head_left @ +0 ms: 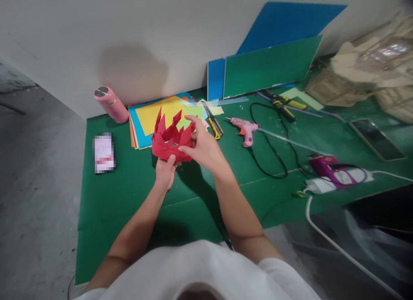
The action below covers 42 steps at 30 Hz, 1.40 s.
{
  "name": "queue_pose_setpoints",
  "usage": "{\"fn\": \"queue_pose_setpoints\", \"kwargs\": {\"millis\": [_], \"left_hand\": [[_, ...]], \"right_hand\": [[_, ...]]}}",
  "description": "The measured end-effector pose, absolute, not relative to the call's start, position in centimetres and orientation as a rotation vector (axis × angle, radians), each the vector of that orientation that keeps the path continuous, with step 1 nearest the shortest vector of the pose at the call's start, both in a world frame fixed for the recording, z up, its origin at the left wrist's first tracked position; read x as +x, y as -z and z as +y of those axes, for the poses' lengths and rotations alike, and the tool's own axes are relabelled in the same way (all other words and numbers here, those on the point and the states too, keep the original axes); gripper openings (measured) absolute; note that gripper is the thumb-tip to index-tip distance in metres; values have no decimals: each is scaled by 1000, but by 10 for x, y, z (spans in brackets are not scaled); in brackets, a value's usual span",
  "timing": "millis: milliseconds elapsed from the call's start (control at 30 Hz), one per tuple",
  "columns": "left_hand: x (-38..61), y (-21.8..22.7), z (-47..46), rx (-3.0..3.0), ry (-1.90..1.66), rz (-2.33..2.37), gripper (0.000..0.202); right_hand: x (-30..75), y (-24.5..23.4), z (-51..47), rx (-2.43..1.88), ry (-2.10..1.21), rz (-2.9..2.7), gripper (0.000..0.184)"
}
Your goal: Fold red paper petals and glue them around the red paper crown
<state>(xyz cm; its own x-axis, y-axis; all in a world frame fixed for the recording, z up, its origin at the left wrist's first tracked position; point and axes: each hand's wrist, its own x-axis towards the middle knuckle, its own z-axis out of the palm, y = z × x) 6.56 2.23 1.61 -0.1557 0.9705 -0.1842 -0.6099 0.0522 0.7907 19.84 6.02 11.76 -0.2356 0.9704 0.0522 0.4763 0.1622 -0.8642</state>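
A folded red paper crown [166, 148] with pointed tips is held up over the green table. My left hand [165, 173] grips its lower rim from below, thumb pressed on the outer side. On the crown's right side, my right hand [204, 145] has its thumb at the near rim and its fingers curled around one of the points. The fingertips of the right hand are partly hidden behind the paper. Beyond the crown lies a stack of coloured paper [148, 119], yellow and blue among the sheets. A yellow utility knife [214, 124] lies just right of the stack.
A pink glue gun [245, 129] with a looping black cord lies right of my hands. A pink bottle [112, 104] and a phone [104, 154] are at left. Boards [271, 68] lean on the wall. Far right are another phone [377, 139], a power strip [338, 182] and brown paper objects [335, 87].
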Motion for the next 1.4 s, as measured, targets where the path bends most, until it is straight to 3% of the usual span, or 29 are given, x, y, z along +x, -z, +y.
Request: {"fn": "queue_pose_setpoints", "kwargs": {"millis": [467,1400], "left_hand": [[68,-17,21,466,-1484,876,53],[59,-20,26,403,-1486,829,32]], "right_hand": [[197,-119,60,-1408,-943,-1834,62],[197,-123,58,-1431,-844,-2021,65]]}}
